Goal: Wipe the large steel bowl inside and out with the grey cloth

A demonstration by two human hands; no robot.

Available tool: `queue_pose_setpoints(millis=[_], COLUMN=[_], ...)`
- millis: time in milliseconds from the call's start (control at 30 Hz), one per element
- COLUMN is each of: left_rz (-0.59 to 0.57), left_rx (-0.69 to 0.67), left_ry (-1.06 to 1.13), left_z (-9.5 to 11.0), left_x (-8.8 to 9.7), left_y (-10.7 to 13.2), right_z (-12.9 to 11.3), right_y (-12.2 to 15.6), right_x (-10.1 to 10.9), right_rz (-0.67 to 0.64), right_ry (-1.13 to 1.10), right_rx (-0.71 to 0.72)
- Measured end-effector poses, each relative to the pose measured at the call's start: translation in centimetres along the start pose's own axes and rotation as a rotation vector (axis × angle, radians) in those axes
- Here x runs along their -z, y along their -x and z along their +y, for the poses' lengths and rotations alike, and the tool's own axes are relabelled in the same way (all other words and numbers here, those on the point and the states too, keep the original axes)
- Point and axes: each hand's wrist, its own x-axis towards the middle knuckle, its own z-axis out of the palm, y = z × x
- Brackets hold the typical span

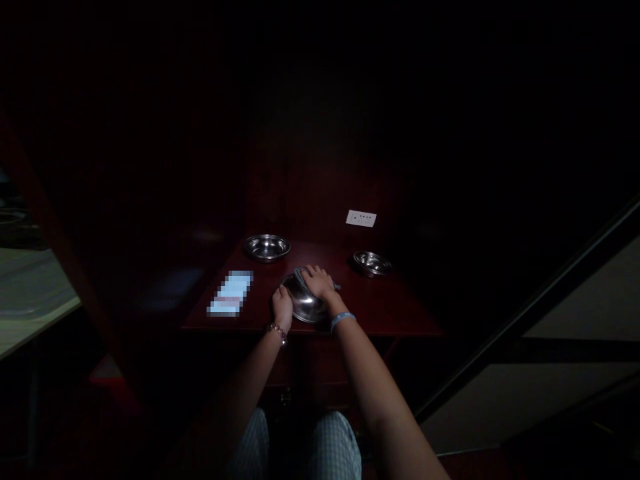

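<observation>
A steel bowl (306, 308) lies near the front edge of a dark red table (395, 308). My left hand (283, 305) grips the bowl's left rim with curled fingers. My right hand (318, 281) presses a grey cloth (299, 275) onto the bowl's far side, fingers spread over the cloth. A bead bracelet sits on my left wrist and a blue band on my right.
Two more steel bowls stand on the table, one at the back left (267, 247) and one at the back right (372, 263). A pale flat item (231, 293) lies at the left. A white socket plate (361, 218) is on the dark wall behind.
</observation>
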Motion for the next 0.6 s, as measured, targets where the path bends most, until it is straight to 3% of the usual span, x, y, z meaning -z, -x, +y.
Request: queue_pose_setpoints(millis=[133,600], left_rz=[0.02,0.004], left_rx=[0.112,0.086], left_ry=[0.019,0.021], left_z=[0.8,1.2], left_x=[0.0,0.1], left_y=[0.4,0.7], right_z=[1.1,3.8], right_y=[0.1,2.1], right_x=[-0.1,-2.7], right_rz=[0.016,0.18], right_ry=[-0.03,-0.318], right_rx=[-0.028,-0.139])
